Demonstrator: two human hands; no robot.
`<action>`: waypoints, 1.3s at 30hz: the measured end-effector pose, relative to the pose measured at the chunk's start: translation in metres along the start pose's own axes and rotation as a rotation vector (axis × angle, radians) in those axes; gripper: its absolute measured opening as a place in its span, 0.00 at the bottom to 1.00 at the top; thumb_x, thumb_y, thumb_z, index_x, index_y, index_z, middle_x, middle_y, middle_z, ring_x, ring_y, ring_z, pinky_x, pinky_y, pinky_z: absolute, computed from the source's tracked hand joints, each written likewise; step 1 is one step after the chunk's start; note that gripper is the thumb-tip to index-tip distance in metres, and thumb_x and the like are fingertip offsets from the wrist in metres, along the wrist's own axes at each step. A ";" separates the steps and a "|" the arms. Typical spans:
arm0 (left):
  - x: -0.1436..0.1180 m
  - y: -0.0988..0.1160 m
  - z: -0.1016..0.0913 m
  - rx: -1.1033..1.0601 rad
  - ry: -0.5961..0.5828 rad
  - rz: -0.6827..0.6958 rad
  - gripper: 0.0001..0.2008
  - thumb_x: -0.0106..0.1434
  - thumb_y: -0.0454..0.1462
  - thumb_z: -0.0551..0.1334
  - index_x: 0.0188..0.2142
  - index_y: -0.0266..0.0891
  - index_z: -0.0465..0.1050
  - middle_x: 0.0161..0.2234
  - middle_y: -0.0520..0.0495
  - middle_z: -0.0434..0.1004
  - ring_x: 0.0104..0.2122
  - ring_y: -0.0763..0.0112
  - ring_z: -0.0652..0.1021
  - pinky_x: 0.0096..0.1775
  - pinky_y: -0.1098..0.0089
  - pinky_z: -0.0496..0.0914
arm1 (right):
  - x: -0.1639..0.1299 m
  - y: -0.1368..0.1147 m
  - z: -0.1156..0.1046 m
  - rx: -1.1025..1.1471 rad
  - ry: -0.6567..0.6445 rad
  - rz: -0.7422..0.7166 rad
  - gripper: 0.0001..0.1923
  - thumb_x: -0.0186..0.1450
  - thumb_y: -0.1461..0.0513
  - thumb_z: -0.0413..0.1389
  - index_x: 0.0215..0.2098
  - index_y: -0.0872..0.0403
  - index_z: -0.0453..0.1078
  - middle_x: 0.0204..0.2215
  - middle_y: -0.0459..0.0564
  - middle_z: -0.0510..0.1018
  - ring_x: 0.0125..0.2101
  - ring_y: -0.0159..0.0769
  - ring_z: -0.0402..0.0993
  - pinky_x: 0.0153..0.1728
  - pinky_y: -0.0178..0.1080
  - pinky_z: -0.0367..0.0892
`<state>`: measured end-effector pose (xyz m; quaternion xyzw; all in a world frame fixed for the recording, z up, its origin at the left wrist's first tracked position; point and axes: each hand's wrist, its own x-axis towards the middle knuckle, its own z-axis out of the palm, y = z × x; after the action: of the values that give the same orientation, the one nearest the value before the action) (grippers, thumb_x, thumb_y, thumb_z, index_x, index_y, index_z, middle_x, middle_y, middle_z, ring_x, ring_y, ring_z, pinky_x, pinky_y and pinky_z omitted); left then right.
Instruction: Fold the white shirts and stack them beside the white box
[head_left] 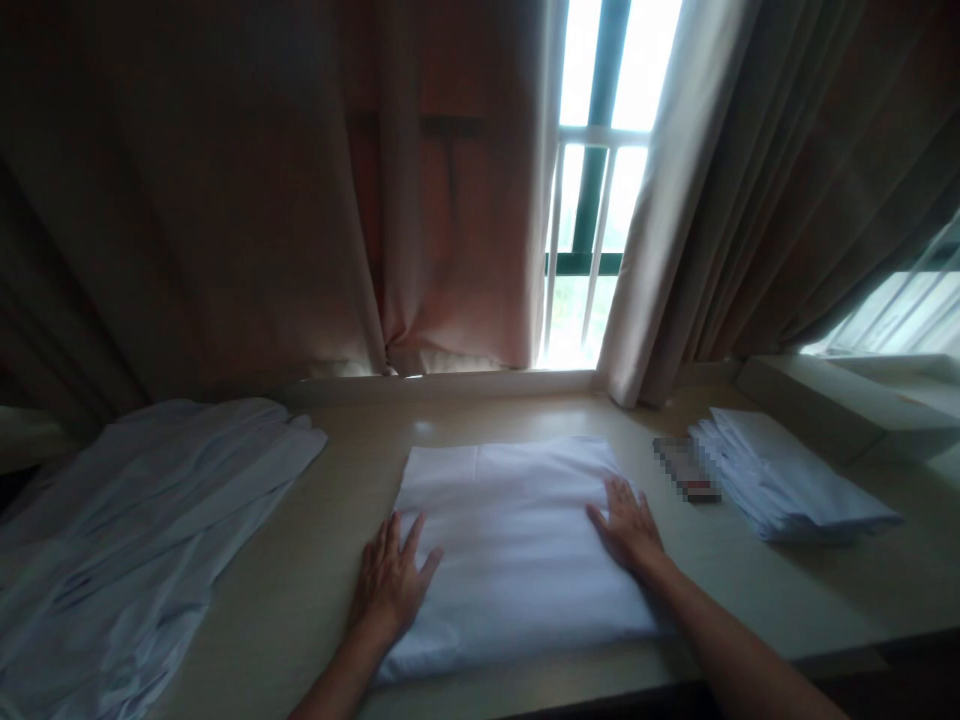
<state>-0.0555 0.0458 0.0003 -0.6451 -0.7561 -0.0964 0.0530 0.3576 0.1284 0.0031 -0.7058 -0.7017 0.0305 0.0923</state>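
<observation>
Both hands lie flat and open — left hand (390, 580), right hand (628, 528) — on the folded white cloth (510, 550) at centre frame; uneven pressing could likely skew its fold or slide it off the table (337, 520).

Dim room. Barred window (592, 190) bright behind parted curtains: brownish curtain (262, 200) left of window, grey curtain (750, 190) right. Pale sill (450, 384) below window. Beige bench (330, 520) beneath sill.

small object (686, 468) blurred, loose cloth pile (127, 540) cropped left
</observation>
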 end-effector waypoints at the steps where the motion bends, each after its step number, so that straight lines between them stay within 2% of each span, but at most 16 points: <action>1: 0.000 0.000 0.000 0.000 0.000 -0.005 0.33 0.65 0.54 0.48 0.66 0.45 0.55 0.68 0.37 0.50 0.67 0.51 0.52 0.63 0.50 0.46 | -0.001 -0.001 0.000 -0.011 0.049 -0.006 0.38 0.70 0.46 0.37 0.69 0.62 0.48 0.69 0.58 0.48 0.68 0.45 0.37 0.66 0.50 0.27; 4: 0.008 0.001 -0.004 0.002 0.003 0.005 0.32 0.64 0.55 0.50 0.63 0.43 0.62 0.65 0.37 0.58 0.67 0.48 0.51 0.63 0.49 0.45 | -0.005 -0.001 0.000 -0.026 0.186 -0.035 0.33 0.71 0.51 0.38 0.67 0.64 0.52 0.68 0.59 0.50 0.68 0.46 0.37 0.66 0.50 0.28; 7: 0.030 0.006 -0.012 0.005 0.004 0.025 0.32 0.65 0.54 0.49 0.58 0.35 0.69 0.62 0.34 0.61 0.66 0.48 0.52 0.64 0.52 0.46 | -0.006 -0.001 -0.001 0.013 0.194 -0.072 0.32 0.71 0.54 0.39 0.66 0.65 0.53 0.67 0.60 0.53 0.68 0.44 0.41 0.66 0.46 0.35; 9: 0.050 0.009 -0.015 0.002 -0.011 0.037 0.33 0.66 0.52 0.49 0.60 0.31 0.65 0.65 0.32 0.56 0.66 0.51 0.52 0.64 0.56 0.48 | -0.004 0.000 -0.002 0.047 0.143 -0.081 0.32 0.70 0.54 0.40 0.66 0.65 0.54 0.66 0.60 0.55 0.67 0.43 0.46 0.65 0.43 0.40; 11: 0.069 0.010 -0.013 -0.005 -0.051 0.062 0.34 0.66 0.52 0.49 0.64 0.32 0.59 0.68 0.34 0.49 0.67 0.54 0.51 0.64 0.58 0.48 | -0.003 0.000 -0.002 0.070 0.096 -0.080 0.32 0.70 0.53 0.41 0.66 0.64 0.55 0.66 0.60 0.57 0.66 0.43 0.48 0.65 0.43 0.41; 15: 0.090 -0.002 0.005 0.004 -0.154 -0.018 0.38 0.65 0.56 0.46 0.67 0.37 0.54 0.68 0.36 0.49 0.67 0.52 0.53 0.63 0.53 0.49 | 0.001 0.000 0.000 0.077 0.059 -0.031 0.33 0.70 0.51 0.41 0.67 0.62 0.53 0.67 0.57 0.54 0.67 0.42 0.44 0.66 0.43 0.37; 19: 0.089 -0.014 0.029 0.024 -0.049 -0.040 0.39 0.64 0.59 0.42 0.67 0.38 0.53 0.68 0.35 0.49 0.66 0.51 0.53 0.63 0.51 0.46 | 0.005 0.000 0.007 0.042 0.025 0.109 0.39 0.69 0.46 0.39 0.69 0.63 0.47 0.69 0.58 0.47 0.68 0.45 0.38 0.66 0.46 0.31; 22: 0.086 -0.014 0.036 0.037 -0.016 -0.053 0.39 0.64 0.59 0.42 0.67 0.39 0.53 0.68 0.34 0.48 0.66 0.50 0.53 0.63 0.52 0.45 | 0.006 0.001 0.009 0.027 0.011 0.140 0.42 0.69 0.44 0.37 0.70 0.64 0.44 0.70 0.58 0.43 0.69 0.45 0.34 0.66 0.47 0.28; 32: 0.080 -0.012 0.029 0.034 0.000 -0.036 0.39 0.64 0.59 0.42 0.66 0.40 0.54 0.68 0.34 0.50 0.66 0.49 0.54 0.63 0.52 0.46 | 0.005 0.000 -0.002 0.032 -0.120 0.133 0.44 0.68 0.42 0.34 0.71 0.61 0.35 0.70 0.54 0.36 0.69 0.42 0.26 0.65 0.48 0.25; 35: 0.079 -0.013 0.028 0.018 -0.010 -0.033 0.38 0.64 0.58 0.43 0.66 0.40 0.54 0.68 0.35 0.50 0.66 0.50 0.55 0.63 0.52 0.47 | 0.006 0.005 -0.010 0.037 -0.167 0.113 0.44 0.68 0.41 0.35 0.71 0.60 0.34 0.70 0.54 0.35 0.69 0.44 0.26 0.66 0.50 0.26; 37: 0.079 -0.010 0.023 0.014 0.008 -0.056 0.38 0.64 0.57 0.45 0.66 0.39 0.55 0.68 0.34 0.50 0.66 0.49 0.54 0.63 0.51 0.47 | 0.002 0.001 -0.017 0.021 -0.148 0.105 0.43 0.69 0.42 0.35 0.71 0.62 0.36 0.70 0.56 0.37 0.69 0.45 0.28 0.66 0.52 0.26; 39: 0.078 -0.001 0.012 0.029 0.079 -0.057 0.36 0.65 0.55 0.47 0.66 0.36 0.55 0.68 0.33 0.48 0.67 0.49 0.51 0.63 0.49 0.45 | -0.009 -0.015 -0.022 0.002 -0.080 0.039 0.43 0.69 0.43 0.36 0.70 0.64 0.40 0.70 0.58 0.39 0.69 0.47 0.28 0.65 0.53 0.25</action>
<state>-0.0691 0.1235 0.0047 -0.6183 -0.7727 -0.1120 0.0895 0.3464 0.1174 0.0261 -0.7176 -0.6908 0.0611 0.0643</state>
